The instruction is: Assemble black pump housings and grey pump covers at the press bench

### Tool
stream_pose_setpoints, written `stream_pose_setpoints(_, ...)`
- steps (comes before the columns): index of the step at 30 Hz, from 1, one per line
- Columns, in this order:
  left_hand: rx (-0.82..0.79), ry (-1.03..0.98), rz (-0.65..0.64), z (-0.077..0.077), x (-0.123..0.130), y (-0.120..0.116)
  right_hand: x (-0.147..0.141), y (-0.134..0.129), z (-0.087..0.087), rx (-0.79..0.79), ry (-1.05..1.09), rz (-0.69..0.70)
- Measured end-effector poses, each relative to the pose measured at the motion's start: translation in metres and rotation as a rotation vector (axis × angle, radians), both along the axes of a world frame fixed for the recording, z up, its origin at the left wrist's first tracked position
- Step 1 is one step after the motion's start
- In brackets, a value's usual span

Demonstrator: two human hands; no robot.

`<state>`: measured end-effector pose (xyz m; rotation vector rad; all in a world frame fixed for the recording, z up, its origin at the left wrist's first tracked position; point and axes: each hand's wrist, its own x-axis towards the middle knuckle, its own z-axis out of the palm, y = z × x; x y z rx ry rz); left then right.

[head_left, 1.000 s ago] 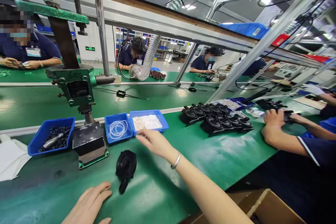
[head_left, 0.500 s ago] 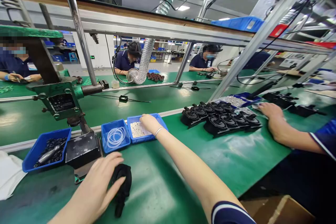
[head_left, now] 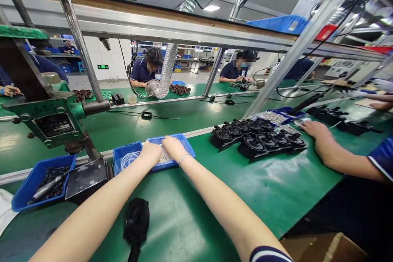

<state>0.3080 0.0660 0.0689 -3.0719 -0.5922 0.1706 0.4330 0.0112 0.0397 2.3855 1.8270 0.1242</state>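
Observation:
My left hand reaches to the left side of a blue bin holding small pale pieces. Its fingers are curled together, and whatever they pinch is hidden. Close beside it, my right hand dips into the same bin with bent, closed fingers; their tips and contents do not show. Under my left wrist is a second blue bin with clear white rings. A black moulded part with a round head and a narrow stem lies on the green bench, touched by neither hand.
A green press stands at the left, beside a blue bin of small black parts. Rows of black housings sit to the right, near a co-worker's hand. A slanted metal post rises behind them.
My left hand has left the black part and moved forward to the bin of pale pieces. My right hand stays in that bin. The view has shifted slightly to the right.

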Motion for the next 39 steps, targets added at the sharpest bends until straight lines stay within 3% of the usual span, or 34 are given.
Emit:
stream_pose_setpoints(8,-0.021,0.059,-0.003,-0.007,-0.001,0.003,0.007,0.002,-0.005,0.015,0.094,0.049)
stream_pose_setpoints(14,-0.092,0.000,0.008,-0.010,-0.001,0.005,0.013,-0.001,-0.002,0.122,0.252,0.059)
stream_pose_setpoints(20,-0.260,-0.247,0.034,-0.008,-0.010,0.005,0.019,-0.016,0.005,0.431,0.673,-0.011)
stream_pose_setpoints(24,-0.407,-0.470,0.091,0.005,-0.037,-0.008,0.008,-0.033,0.015,0.582,1.081,-0.030)
stream_pose_setpoints(27,-0.710,-0.628,0.159,0.016,-0.073,-0.026,-0.010,-0.053,0.025,0.653,1.324,-0.004)
stream_pose_setpoints(30,-1.311,-0.779,0.304,0.021,-0.113,-0.044,-0.035,-0.073,0.035,0.663,1.510,0.020)
stream_pose_setpoints(32,-1.601,-0.802,0.414,0.020,-0.138,-0.055,-0.053,-0.084,0.040,0.649,1.681,0.017)
stream_pose_setpoints(35,-1.836,-0.807,0.545,0.012,-0.169,-0.068,-0.079,-0.095,0.045,0.575,1.921,-0.005)
stream_pose_setpoints(39,-1.978,-0.844,0.609,-0.003,-0.197,-0.080,-0.109,-0.104,0.049,0.447,2.017,0.001)
